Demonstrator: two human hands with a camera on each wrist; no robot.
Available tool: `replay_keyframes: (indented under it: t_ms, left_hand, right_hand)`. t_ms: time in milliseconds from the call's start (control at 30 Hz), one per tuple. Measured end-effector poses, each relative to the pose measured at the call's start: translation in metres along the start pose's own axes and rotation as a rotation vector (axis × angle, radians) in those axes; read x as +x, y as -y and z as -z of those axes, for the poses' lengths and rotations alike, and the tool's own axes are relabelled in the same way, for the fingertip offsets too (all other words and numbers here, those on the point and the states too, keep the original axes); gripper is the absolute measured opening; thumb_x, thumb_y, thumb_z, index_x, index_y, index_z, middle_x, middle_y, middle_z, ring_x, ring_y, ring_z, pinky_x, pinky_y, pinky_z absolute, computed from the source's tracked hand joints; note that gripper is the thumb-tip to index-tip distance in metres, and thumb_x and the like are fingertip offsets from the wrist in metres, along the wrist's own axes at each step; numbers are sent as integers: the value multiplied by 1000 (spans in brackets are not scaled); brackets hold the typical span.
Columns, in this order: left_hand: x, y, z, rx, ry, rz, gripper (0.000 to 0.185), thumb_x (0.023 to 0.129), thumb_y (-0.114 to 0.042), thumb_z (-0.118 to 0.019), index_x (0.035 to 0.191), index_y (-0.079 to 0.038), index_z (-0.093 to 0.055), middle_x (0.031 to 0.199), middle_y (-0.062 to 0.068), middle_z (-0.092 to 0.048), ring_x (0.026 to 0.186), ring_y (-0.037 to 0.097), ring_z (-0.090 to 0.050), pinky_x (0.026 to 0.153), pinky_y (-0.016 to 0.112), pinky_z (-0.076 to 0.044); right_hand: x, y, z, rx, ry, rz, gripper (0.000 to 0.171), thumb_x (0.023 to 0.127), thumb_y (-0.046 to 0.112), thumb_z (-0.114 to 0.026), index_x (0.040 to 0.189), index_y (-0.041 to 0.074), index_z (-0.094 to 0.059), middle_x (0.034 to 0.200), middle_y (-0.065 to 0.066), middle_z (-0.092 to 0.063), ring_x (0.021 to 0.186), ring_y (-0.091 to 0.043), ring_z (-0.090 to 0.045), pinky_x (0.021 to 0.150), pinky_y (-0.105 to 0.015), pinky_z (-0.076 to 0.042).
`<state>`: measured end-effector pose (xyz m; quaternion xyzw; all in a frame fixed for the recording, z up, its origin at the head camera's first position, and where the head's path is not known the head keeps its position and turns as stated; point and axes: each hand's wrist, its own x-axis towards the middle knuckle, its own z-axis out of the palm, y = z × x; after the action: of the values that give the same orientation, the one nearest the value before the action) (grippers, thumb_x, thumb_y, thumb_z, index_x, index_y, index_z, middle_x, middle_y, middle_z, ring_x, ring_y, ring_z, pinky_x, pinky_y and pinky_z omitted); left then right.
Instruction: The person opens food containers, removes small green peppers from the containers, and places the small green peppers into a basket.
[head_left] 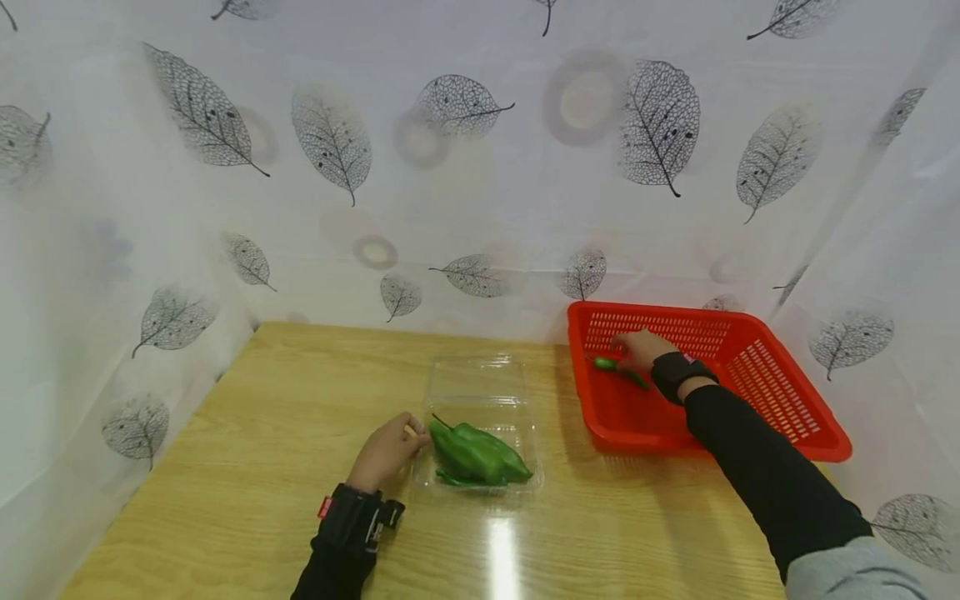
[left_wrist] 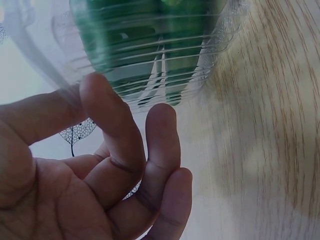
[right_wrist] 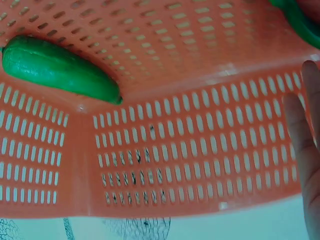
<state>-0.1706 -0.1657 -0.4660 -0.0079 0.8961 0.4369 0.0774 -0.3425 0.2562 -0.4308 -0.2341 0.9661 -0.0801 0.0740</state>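
Basket of slotted red plastic (head_left: pixel 637 429) could drag if your black fabric sleeve (head_left: pixel 757 467) snags its rim. Left of the basket, your left hand (head_left: pixel 386 454) pinches an open, hinged container of clear plastic (head_left: pixel 476 379); pulling hard would probably tip it, spilling its large, glossy green peppers (head_left: pixel 480 454). Your right hand (head_left: pixel 641 350) is inside the basket, where careless knuckles could roll the stubby green pepper (right_wrist: pixel 60 70) near its corner. Whether that hand grips the slim, curved green chilli (right_wrist: pixel 297 21) there, I cannot tell; a loose pinch might drop it.

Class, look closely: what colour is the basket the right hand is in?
The basket is red, best seen in the head view.
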Motion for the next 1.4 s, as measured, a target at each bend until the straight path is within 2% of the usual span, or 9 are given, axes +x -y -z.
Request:
replay_keyframes:
  t_ms: [133, 400, 633, 733, 833, 1100, 1233, 1400]
  left_hand:
    - [0, -1, 0, 10, 10, 8, 12, 91, -18, -60, 92, -6, -56, 68, 5, -60, 57, 14, -46, 52, 28, -32]
    - [-2, 4, 4, 23, 11, 28, 14, 91, -19, -60, 93, -6, -56, 70, 7, -61, 58, 15, -48, 53, 28, -33]
    - [2, 0, 0, 18, 7, 10, 14, 90, -19, -60, 93, -6, -56, 69, 8, -61, 57, 14, -46, 52, 27, -31]
    - [4, -2, -2, 13, 11, 9, 15, 90, -20, -60, 93, -6, -56, 69, 8, -61, 57, 14, -46, 52, 27, -31]
    - [4, -3, -1, 15, 11, 18, 15, 90, -20, -60, 94, -6, -56, 69, 6, -60, 57, 15, -46, 52, 27, -31]
    - [5, -3, 4, 42, 15, 21, 15, 90, -20, -59, 94, -6, -56, 68, 4, -59, 57, 15, -46, 52, 27, -32]
    - [7, -2, 5, 47, 14, 24, 15, 91, -20, -60, 94, -6, -56, 69, 4, -59, 58, 14, -47, 52, 26, -33]
    - [7, -2, 4, 44, 8, 25, 15, 90, -20, -60, 94, -6, -57, 69, 4, -60, 59, 14, -49, 53, 26, -33]
  right_hand:
    - [-15, 5, 18, 6, -45, -12, 45, 83, 12, -70, 122, -4, -57, 115, -25, -62, 102, -41, -60, 85, -50, -48]
    - [-44, 16, 50, 10, -139, -17, 43, 83, 15, -70, 122, 1, -58, 112, -21, -65, 99, -36, -62, 85, -52, -49]
    - [-78, 46, 75, 31, -266, -45, 42, 85, 15, -69, 124, 5, -57, 110, -18, -66, 99, -35, -62, 83, -53, -49]
    - [-88, 67, 80, 45, -328, 0, 43, 83, 13, -70, 124, 5, -57, 108, -18, -67, 97, -34, -63, 83, -52, -50]
    - [-91, 92, 81, 50, -384, 87, 44, 82, 12, -72, 123, 4, -59, 108, -18, -68, 96, -33, -65, 82, -50, -51]
    - [-78, 159, 68, 7, -472, 341, 42, 76, 13, -77, 115, 5, -63, 102, -11, -70, 89, -25, -67, 75, -40, -54]
    - [-68, 191, 55, 16, -471, 459, 40, 76, 15, -77, 113, 7, -63, 102, -8, -71, 87, -21, -68, 68, -34, -54]
    - [-56, 227, 27, -2, -376, 554, 38, 80, 21, -75, 115, 11, -64, 107, -4, -70, 91, -19, -67, 72, -32, -53]
